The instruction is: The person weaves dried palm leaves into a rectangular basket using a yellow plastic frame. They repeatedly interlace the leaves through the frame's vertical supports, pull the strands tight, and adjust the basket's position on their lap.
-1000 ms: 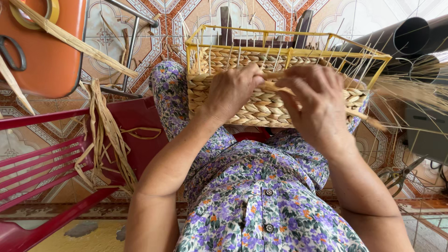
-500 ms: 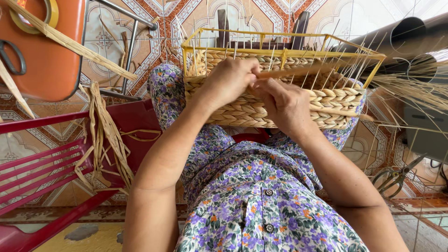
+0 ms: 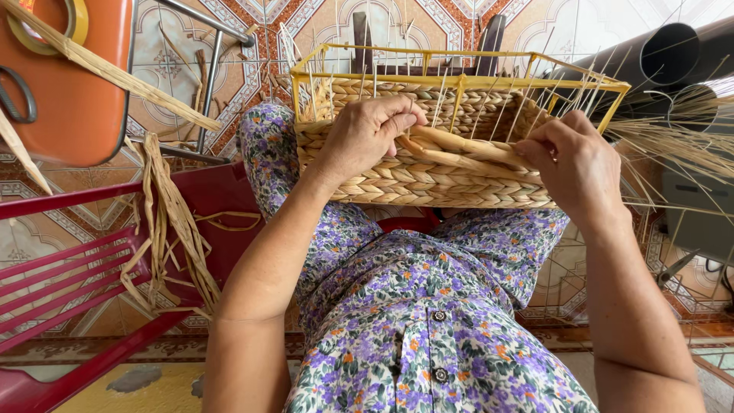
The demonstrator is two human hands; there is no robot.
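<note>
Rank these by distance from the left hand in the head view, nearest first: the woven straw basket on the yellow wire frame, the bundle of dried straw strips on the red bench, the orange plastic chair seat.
1. Woven straw basket: under the left hand, which touches it.
2. Bundle of dried straw strips: lower left, draped over the red bench.
3. Orange plastic chair seat: far upper left corner.

Woven basket [image 3: 428,164] on lap [image 3: 459,245]

Both bare forearms reach forward; the left hand [image 3: 365,131] curls with fingers bent inward, while the right hand [image 3: 573,157] pinches, knuckles raised, thumb tucked
</note>
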